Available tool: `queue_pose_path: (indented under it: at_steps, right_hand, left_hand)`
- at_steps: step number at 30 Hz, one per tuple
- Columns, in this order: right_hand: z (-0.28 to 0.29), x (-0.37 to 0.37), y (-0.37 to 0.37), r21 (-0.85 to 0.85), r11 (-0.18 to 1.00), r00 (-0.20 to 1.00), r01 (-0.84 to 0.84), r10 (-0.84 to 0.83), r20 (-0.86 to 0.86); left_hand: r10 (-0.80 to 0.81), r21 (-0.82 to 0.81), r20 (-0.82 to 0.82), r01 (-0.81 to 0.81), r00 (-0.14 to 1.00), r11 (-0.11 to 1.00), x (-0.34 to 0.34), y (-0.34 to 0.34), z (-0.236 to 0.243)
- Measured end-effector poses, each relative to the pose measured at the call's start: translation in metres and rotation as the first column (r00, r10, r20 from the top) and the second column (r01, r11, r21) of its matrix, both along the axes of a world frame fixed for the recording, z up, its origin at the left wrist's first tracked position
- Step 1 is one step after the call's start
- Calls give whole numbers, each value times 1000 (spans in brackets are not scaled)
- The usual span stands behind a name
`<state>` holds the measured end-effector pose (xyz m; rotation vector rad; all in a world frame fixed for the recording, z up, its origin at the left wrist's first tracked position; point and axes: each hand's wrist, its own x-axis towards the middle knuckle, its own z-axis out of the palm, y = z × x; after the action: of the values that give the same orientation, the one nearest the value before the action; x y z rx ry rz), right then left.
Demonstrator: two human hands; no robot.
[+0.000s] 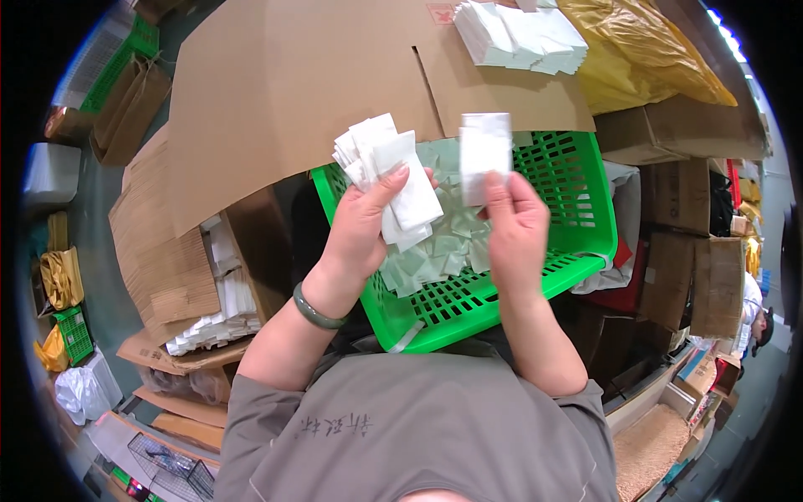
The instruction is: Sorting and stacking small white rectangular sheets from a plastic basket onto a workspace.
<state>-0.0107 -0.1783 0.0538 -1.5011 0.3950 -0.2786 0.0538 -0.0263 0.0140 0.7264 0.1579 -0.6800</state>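
My left hand is closed round a fanned stack of white paper packets, its thumb pressed on top. To the right, my right hand pinches a white packet between thumb and fingers; whether it is one or a few layers I cannot tell. Both hands are above a green plastic basket with slotted walls. Inside it lie many small, flat, pale translucent pieces, partly covered by my hands. Beyond the basket, a pile of white packets rests on flattened cardboard.
A yellow plastic bag lies at the far right, near cardboard boxes. At my left, an open carton holds more white packets beside stacked cardboard sheets. A person is at the right edge.
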Motion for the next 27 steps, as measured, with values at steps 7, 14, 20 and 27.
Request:
queue_pose_path:
  at_steps: [7, 14, 20, 27]
  right_hand:
    - [-12, 6, 20, 19, 989, 976, -149, 151, -155]
    - [-19, -6, 40, -690, 709, 968, -144, 246, 51]
    - [-19, 7, 6, -314, 948, 996, -52, 28, -81]
    - [-135, 62, -45, 20, 952, 675, -306, 232, -700]
  left_hand:
    - [17, -177, -19, -20, 1000, 984, 1, -2, 7]
    - [35, -67, 85, -29, 996, 997, -5, 2, -3]
    - [89, -298, -50, -100, 995, 949, 3, 8, 5]
    - [10, -751, 4, -3, 1000, 660, -2, 29, -16]
